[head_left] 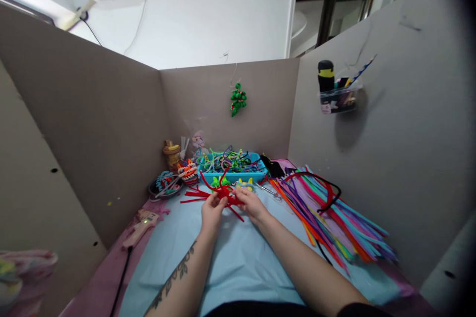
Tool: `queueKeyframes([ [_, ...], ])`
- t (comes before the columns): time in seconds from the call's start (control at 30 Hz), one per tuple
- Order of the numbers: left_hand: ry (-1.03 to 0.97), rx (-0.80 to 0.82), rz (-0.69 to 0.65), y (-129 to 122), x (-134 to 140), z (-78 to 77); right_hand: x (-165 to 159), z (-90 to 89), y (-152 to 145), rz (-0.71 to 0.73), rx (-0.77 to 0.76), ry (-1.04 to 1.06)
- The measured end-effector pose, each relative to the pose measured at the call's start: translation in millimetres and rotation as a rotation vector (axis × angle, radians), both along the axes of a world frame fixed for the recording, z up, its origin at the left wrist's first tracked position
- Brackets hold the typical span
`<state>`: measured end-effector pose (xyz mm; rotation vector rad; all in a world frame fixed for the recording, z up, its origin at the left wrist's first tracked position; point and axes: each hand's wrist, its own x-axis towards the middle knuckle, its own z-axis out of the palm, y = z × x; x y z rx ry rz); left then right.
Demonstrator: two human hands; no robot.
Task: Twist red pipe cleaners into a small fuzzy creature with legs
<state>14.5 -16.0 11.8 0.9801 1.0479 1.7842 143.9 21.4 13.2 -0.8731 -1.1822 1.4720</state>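
A bundle of red pipe cleaners (225, 192), its stems fanning out to several sides, is held over the blue cloth (238, 267). My left hand (213, 207) pinches it from the left, thumb on top. From the right, my right hand (248, 203) has its fingers closed on the same bundle. More red stems reach out to the left of my left hand. Just behind the bundle lie a bright green fuzzy piece (219, 182) and a yellow one (244, 184), partly covered by the red stems.
A blue tray (232, 177) of tangled pipe cleaners stands at the back. Right of it lie scissors (270, 191) and a large spread of coloured pipe cleaners (320, 208). A dark bowl (154, 190) and a power strip (139, 230) sit left. Grey partitions (230, 129) enclose the table.
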Motion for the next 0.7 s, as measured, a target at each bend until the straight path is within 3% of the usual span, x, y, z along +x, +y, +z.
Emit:
queueKeyframes([
  [0.13, -0.181, -0.028, 0.059, 7, -9, -0.6, 8, -2.9, 9, -0.195, 0.296, -0.303],
  [0.23, -0.425, -0.053, 0.107, 12, -20, 2.5, 3, -13.4, 8, -0.204, 0.476, -0.594],
  [0.3, -0.538, -0.073, 0.132, 13, -28, 5.9, -6, -20.6, 4, -0.167, 0.518, -0.750],
  [0.4, -0.595, -0.088, 0.143, 11, -35, 12.3, -17, -26.1, 1, -0.156, 0.439, -0.903],
  [0.53, -0.599, -0.044, 0.158, 7, -37, 25.5, -13, -20.7, 6, -0.209, 0.370, -0.854],
  [0.7, -0.359, 0.093, 0.186, 7, -31, 38.0, 16, -3.8, 21, -0.407, 0.355, -0.457],
])
